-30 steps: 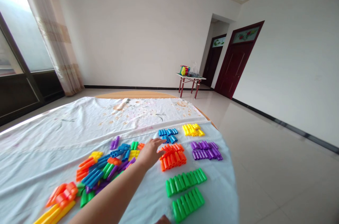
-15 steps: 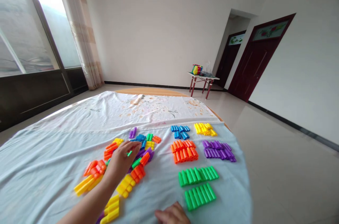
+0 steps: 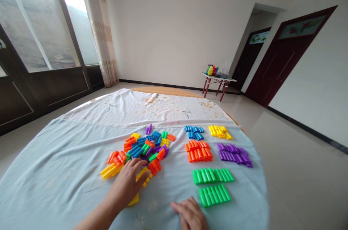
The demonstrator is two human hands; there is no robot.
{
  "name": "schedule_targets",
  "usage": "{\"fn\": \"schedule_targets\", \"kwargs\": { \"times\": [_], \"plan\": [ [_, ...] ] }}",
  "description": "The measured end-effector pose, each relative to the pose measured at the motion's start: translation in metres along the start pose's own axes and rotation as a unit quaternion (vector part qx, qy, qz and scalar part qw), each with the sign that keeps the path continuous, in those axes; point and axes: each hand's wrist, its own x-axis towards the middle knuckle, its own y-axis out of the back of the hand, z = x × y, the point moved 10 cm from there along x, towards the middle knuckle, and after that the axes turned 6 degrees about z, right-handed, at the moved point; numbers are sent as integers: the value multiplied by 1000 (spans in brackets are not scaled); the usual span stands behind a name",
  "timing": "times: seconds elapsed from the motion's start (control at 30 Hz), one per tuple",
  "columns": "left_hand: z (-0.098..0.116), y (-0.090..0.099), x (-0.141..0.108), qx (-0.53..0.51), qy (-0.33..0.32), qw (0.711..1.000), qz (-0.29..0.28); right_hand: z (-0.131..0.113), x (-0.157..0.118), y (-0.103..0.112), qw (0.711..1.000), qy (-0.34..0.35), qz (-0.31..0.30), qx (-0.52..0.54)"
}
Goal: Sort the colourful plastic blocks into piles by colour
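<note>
My left hand (image 3: pixel 133 177) is over the near side of a mixed pile of plastic pieces, its fingers apart above yellow pieces (image 3: pixel 144 176). Blue pieces (image 3: pixel 136 151) and orange pieces (image 3: pixel 154 167) lie just beyond it. My right hand (image 3: pixel 189 212) rests on the cloth near the table's front, its fingers bent; whether anything is under them is hidden. Close by on its right are rows of green pieces (image 3: pixel 214 195). Sorted orange (image 3: pixel 199 151), purple (image 3: pixel 235 155), blue (image 3: pixel 194 132) and yellow (image 3: pixel 220 132) groups lie farther back.
A pale blue cloth (image 3: pixel 67 172) and a white flowered cloth (image 3: pixel 122 108) cover the round table. Beyond it stands a small table (image 3: pixel 219 77) with a colourful bag (image 3: pixel 211 70) and a clear plastic bag. Windows and a curtain are at the left.
My left hand has drawn back toward me, from the pile's middle to its near side. My right hand shows more fully. The camera view has shifted left.
</note>
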Motion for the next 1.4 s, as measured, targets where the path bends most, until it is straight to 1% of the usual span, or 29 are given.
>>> {"fn": "schedule_targets", "kwargs": {
  "times": [0.13, 0.27, 0.4, 0.5, 0.63, 0.77, 0.83, 0.97, 1.07, 1.13, 1.3, 1.4],
  "plan": [
    [-12, -16, -11, 31, -20, 999, -30, 0, -1, 1, 1000, 14, 9, 13],
    [-25, -26, -18, 29, -50, 997, -58, -5, 6, 5, 1000, 7, -6, 13],
    [-30, -27, -11, 21, -58, 995, -82, -16, 18, 10, 999, -4, -34, -3],
    [-28, -20, -1, 17, -51, 996, -71, -19, 23, 14, 1000, -11, -25, -15],
    [-16, -13, 6, 1, -53, 996, -65, -16, 21, 11, 999, -12, -26, -22],
    [8, -6, 4, -1, -47, 998, -30, -14, 19, 8, 999, -34, -38, -13],
    [23, -8, 2, 5, -39, 999, -19, -15, 19, 9, 998, -45, -44, -6],
    [50, -25, -3, 24, -36, 999, -33, -19, 21, 10, 997, -55, -53, 0],
    [58, -38, -4, 56, -27, 996, -61, -19, 21, 11, 996, -61, -58, -4],
    [61, -42, -5, 65, -28, 995, -73, -18, 21, 11, 996, -61, -63, -8],
    [70, -37, -10, 13, -52, 995, -88, -16, 20, 13, 996, -67, -53, -6],
    [71, -34, -18, -43, -35, 993, -102, -13, 24, 12, 994, -94, -47, -19]
  ]
}}
